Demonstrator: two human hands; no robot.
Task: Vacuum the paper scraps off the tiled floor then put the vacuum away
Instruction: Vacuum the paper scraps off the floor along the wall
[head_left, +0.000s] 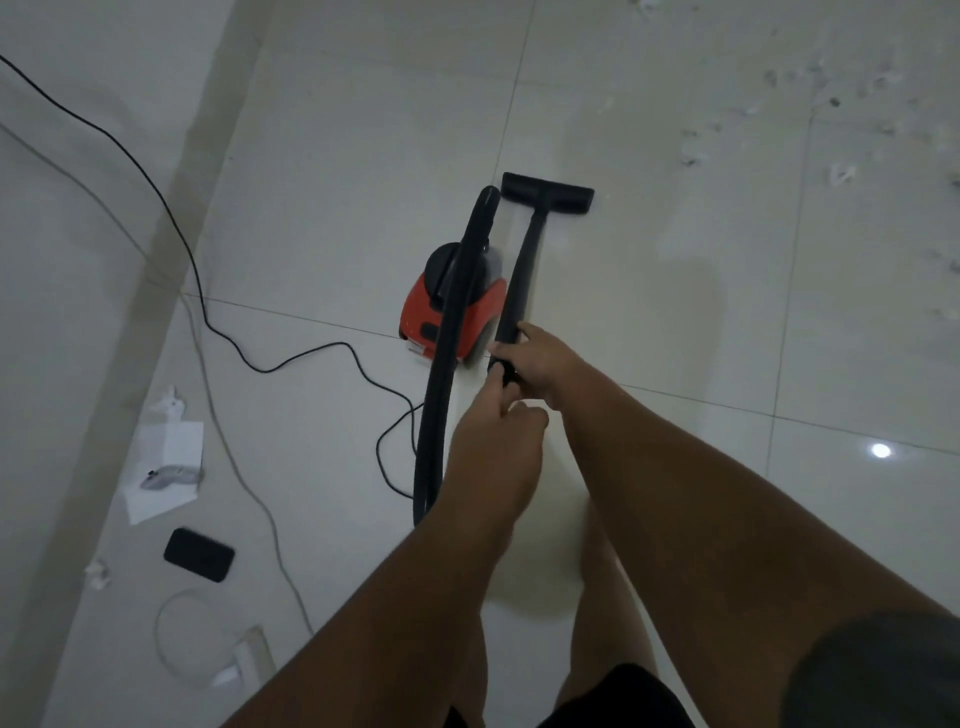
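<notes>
A small red and black vacuum (457, 306) stands on the pale tiled floor (675, 312). Its black hose (441, 374) loops up over the body and down toward me. The black wand (522, 270) slants away to a flat floor nozzle (548, 193) resting on the tiles. My right hand (540, 364) grips the near end of the wand. My left hand (493, 436) sits just below it, fingers curled round the hose handle. Several white paper scraps (841, 174) lie scattered on the tiles at the upper right.
A black power cord (218, 332) snakes from the wall at the left to the vacuum. By the wall lie a white sheet of paper (166, 467), a black phone (198, 555), crumpled scraps (98, 571) and a white cable (171, 639). My bare legs (597, 597) stand below.
</notes>
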